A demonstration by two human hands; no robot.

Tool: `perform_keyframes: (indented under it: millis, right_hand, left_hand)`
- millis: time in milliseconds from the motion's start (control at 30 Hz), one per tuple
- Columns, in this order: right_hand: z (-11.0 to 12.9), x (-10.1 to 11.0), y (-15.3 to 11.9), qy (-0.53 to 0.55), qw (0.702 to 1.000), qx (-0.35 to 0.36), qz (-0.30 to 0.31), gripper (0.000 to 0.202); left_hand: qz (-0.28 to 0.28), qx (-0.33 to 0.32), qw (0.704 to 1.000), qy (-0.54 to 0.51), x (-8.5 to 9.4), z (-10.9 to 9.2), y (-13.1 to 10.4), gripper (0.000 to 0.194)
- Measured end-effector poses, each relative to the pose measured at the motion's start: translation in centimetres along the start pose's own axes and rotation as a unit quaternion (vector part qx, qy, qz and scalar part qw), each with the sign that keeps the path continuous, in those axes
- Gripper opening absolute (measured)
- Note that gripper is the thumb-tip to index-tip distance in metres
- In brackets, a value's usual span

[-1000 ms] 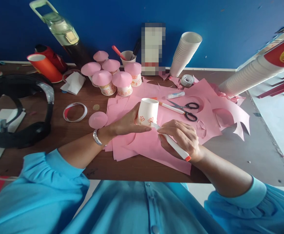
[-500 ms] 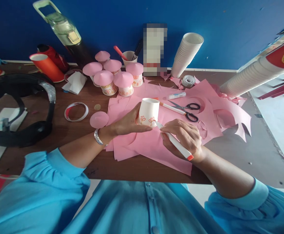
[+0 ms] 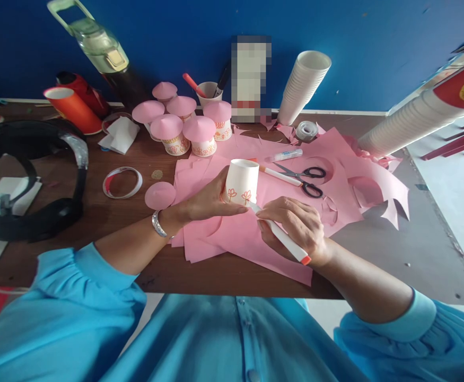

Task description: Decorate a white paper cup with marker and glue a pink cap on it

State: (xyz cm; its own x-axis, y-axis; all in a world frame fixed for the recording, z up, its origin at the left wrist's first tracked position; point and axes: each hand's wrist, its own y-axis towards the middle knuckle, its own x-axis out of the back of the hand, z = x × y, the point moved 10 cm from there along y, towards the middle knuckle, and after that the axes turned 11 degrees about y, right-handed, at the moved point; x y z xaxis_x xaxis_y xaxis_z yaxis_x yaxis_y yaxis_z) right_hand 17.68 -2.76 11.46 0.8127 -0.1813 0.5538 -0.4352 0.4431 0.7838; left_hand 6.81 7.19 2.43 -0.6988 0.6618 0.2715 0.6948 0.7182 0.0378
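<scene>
A white paper cup (image 3: 241, 178) with two orange flowers drawn near its lower rim is held by my left hand (image 3: 211, 200), thumb behind it and fingers beneath. My right hand (image 3: 295, 225) grips a white marker (image 3: 285, 240) with an orange end, its tip close to the lower right of the cup; whether it touches is too small to tell. Pink paper sheets (image 3: 247, 239) lie below both hands. Just behind my right hand, black-handled scissors (image 3: 309, 181) rest on the paper beside another white marker (image 3: 281, 175) and a clear glue tube (image 3: 286, 155).
Several decorated cups with pink cone tops (image 3: 199, 135) stand at the back. A loose pink cone (image 3: 160, 196) and a tape ring (image 3: 122, 183) lie left. Stacked white cups (image 3: 304, 87) lean at the wall. A black headband device (image 3: 33, 217) sits far left.
My right hand and its marker have shifted slightly left and down along the cup's lower edge. The whole view has moved a little; my left hand still holds the cup.
</scene>
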Motion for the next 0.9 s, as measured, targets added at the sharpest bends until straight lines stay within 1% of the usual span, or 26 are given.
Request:
perform_keyframes:
  millis: [100,200,333,467,567,633,800,900]
  right_hand:
    - [0.0,0.0,0.0,0.003,1.0,0.002,-0.007,0.02]
    - [0.1,0.0,-0.1,0.012,1.0,0.006,-0.012,0.022]
    - [0.0,0.0,-0.2,0.02,1.0,0.002,-0.015,0.026]
    - [0.2,0.7,-0.3,0.027,0.999,0.015,-0.031,0.025]
    - [0.3,1.3,-0.3,0.023,0.999,0.022,-0.037,0.023]
    - [0.0,1.4,-0.3,0.01,0.999,0.017,-0.033,0.024]
    - [-1.0,1.7,-0.9,-0.007,0.999,-0.012,-0.046,0.034]
    - [-1.4,1.6,-1.2,-0.016,0.998,-0.021,-0.049,0.037]
  left_hand:
    - [-0.008,-0.004,1.0,0.008,0.2,0.3,0.0,0.082]
    - [-0.01,-0.001,1.0,0.019,0.3,0.7,0.0,0.086]
    - [-0.008,0.002,1.0,0.014,0.3,0.5,-0.1,0.086]
    - [-0.003,0.003,1.0,0.007,0.3,0.1,-0.2,0.078]
    - [-0.009,0.015,1.0,-0.014,0.6,0.6,-0.5,0.068]
    - [-0.018,0.021,0.999,-0.025,0.8,1.0,-0.5,0.065]
    - [-0.013,0.026,0.998,-0.05,0.7,1.0,-0.3,0.075]
    - [-0.016,0.028,0.998,-0.061,0.7,0.6,-0.1,0.077]
